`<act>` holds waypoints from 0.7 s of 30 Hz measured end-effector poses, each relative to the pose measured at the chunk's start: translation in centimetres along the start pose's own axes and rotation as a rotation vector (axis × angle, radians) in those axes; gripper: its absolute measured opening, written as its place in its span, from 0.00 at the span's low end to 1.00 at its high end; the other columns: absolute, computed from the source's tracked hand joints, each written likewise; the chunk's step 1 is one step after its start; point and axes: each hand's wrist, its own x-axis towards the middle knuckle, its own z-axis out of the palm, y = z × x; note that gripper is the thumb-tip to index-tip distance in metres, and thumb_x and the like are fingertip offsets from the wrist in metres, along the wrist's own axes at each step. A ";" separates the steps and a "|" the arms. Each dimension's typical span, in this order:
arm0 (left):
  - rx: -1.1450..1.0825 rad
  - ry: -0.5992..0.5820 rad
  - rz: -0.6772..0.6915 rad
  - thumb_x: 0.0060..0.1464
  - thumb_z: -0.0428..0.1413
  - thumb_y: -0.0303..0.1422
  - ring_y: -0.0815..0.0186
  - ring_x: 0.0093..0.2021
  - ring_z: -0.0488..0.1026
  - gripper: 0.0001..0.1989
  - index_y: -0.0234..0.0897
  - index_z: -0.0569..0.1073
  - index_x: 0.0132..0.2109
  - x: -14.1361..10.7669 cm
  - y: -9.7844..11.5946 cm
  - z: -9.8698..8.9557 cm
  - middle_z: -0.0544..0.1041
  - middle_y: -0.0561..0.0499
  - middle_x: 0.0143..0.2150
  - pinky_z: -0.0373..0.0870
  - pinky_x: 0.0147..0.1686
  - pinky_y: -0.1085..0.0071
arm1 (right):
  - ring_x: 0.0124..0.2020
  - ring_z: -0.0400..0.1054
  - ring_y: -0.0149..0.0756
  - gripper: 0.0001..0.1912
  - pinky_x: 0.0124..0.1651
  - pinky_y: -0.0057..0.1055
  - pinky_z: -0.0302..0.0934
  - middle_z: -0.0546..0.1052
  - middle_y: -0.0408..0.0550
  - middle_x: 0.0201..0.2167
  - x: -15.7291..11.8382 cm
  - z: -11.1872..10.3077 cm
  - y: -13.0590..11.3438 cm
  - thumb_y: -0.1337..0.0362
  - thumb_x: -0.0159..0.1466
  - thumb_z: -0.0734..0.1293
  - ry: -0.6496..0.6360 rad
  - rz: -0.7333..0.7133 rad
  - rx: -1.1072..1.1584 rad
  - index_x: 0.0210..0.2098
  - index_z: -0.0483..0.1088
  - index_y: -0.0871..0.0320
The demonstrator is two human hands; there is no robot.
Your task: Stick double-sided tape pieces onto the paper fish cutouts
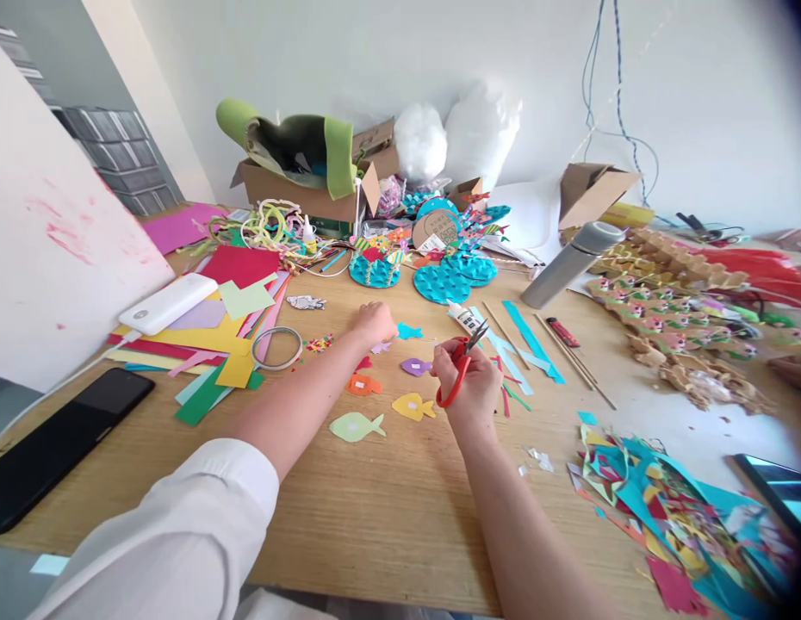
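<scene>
My right hand [473,392] grips a pair of red-handled scissors [462,372], blades pointing up and away from me. Stretched forward over the table, my left hand [373,324] is closed; its fingertips are turned away, so what they hold, if anything, is hidden. Just right of it lies a blue paper fish [409,331], and a small lilac paper piece [380,348] is below. Nearer me are a purple fish [416,368], an orange fish [364,385], a yellow fish [413,406] and a pale green fish [357,426], most with a small whitish patch.
Colored paper sheets [245,258], a tape roll [277,348] and a black phone [65,443] are at left. A glue bottle [463,319], blue strips [533,342] and a grey flask [572,265] stand or lie right of center. Paper scraps [672,499] pile up near right.
</scene>
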 end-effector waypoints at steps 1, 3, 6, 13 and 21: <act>-0.033 -0.009 -0.003 0.30 0.65 0.18 0.55 0.44 0.74 0.14 0.37 0.68 0.18 -0.1 0.0 -0.1 0.76 0.47 0.26 0.68 0.43 0.67 | 0.21 0.63 0.31 0.09 0.25 0.27 0.57 0.68 0.40 0.19 0.1 0.0 0.0 0.58 0.52 0.66 0.000 0.015 0.015 0.24 0.66 0.57; -0.117 -0.024 -0.005 0.35 0.63 0.19 0.60 0.38 0.75 0.13 0.36 0.67 0.19 -0.5 0.1 -0.5 0.74 0.51 0.23 0.69 0.40 0.67 | 0.20 0.63 0.30 0.09 0.24 0.27 0.56 0.68 0.40 0.18 0.2 0.1 0.0 0.58 0.51 0.67 -0.002 0.045 0.046 0.23 0.66 0.58; -0.284 -0.057 -0.001 0.41 0.61 0.18 0.67 0.32 0.75 0.12 0.35 0.67 0.23 -2.2 0.6 -1.8 0.73 0.55 0.23 0.71 0.37 0.70 | 0.19 0.61 0.29 0.09 0.23 0.26 0.56 0.68 0.39 0.17 0.3 0.0 -0.2 0.58 0.51 0.67 -0.042 0.077 0.105 0.23 0.66 0.58; -0.604 -0.233 -0.083 0.46 0.61 0.19 0.64 0.28 0.79 0.11 0.33 0.69 0.36 -7.3 0.9 -4.4 0.78 0.51 0.26 0.75 0.33 0.67 | 0.17 0.60 0.28 0.10 0.20 0.24 0.54 0.68 0.39 0.14 0.1 0.2 -0.7 0.58 0.52 0.67 -0.141 0.138 0.110 0.23 0.67 0.58; -0.766 -0.372 -0.145 0.43 0.63 0.18 0.66 0.28 0.79 0.08 0.30 0.77 0.33 -8.4 1.0 -3.6 0.81 0.48 0.27 0.76 0.34 0.69 | 0.14 0.57 0.27 0.10 0.18 0.24 0.51 0.68 0.39 0.14 0.1 0.6 0.1 0.58 0.50 0.68 -0.203 0.159 0.034 0.24 0.70 0.59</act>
